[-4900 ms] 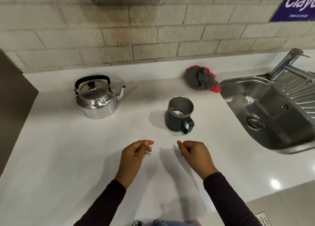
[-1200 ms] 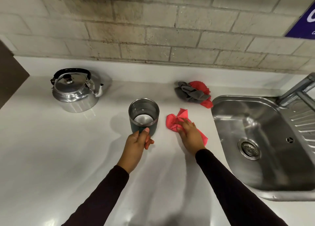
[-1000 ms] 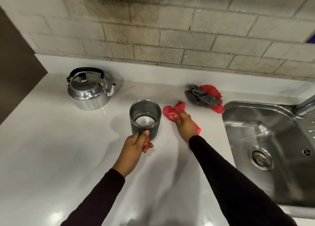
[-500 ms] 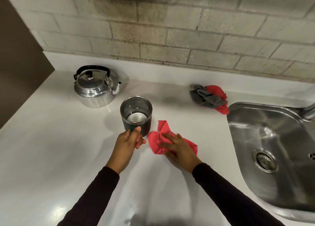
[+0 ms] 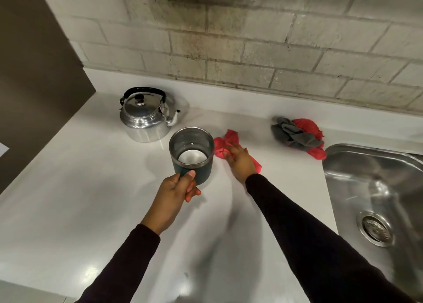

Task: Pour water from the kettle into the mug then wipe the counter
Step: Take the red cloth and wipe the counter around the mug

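My left hand (image 5: 175, 191) grips the handle of the dark green mug (image 5: 191, 152), which has a steel lining and a pale reflection at its bottom; it seems held just above the white counter (image 5: 91, 188). My right hand (image 5: 239, 159) presses flat on a red cloth (image 5: 225, 142) on the counter, right of the mug. The shiny metal kettle (image 5: 144, 117) with a black handle stands at the back left, its spout toward the mug.
A bundle of grey and red cloths (image 5: 297, 135) lies near the back wall, left of the steel sink (image 5: 375, 188). A brown panel (image 5: 34, 74) borders the counter on the left. Brick wall behind.
My right hand has slid the red cloth away from me, up beside the mug's right side. My left hand keeps its hold on the mug. The kettle has stayed put.
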